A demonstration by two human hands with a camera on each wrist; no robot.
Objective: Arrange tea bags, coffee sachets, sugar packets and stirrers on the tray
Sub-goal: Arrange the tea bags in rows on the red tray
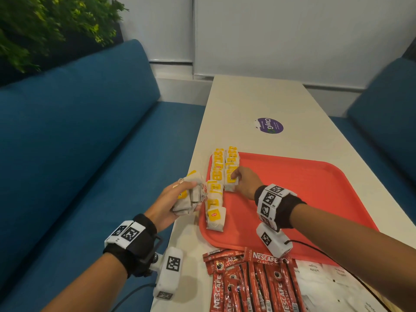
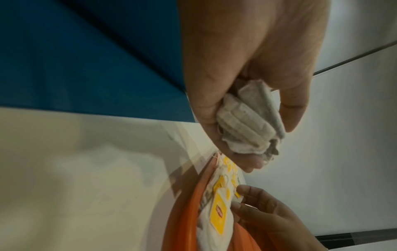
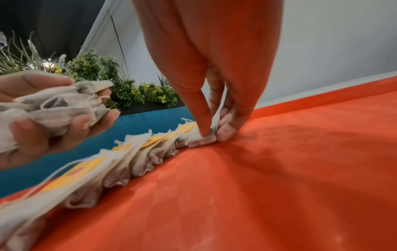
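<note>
Paper yellow-tagged tea bags [image 1: 221, 176] half-fill two rows along the red plastic tray's [image 1: 315, 188] left edge, right hand [image 1: 246, 182] pinching one down, left hand [image 1: 173, 206] clutching a spare bunch [image 1: 191, 197], while red coffee sachets [image 1: 252, 282] and white sugar packets [image 1: 324, 280] wait on the desk's near edge and no stirrers show

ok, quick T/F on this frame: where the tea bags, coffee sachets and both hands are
1. The left hand grips a bunch of tea bags. True.
2. The right hand pinches a tea bag on the red tray. True.
3. The coffee sachets lie on the tray. False: they lie on the table, nearer than the tray.
4. The tea bags on the tray line its right edge. False: they line its left edge.
</note>
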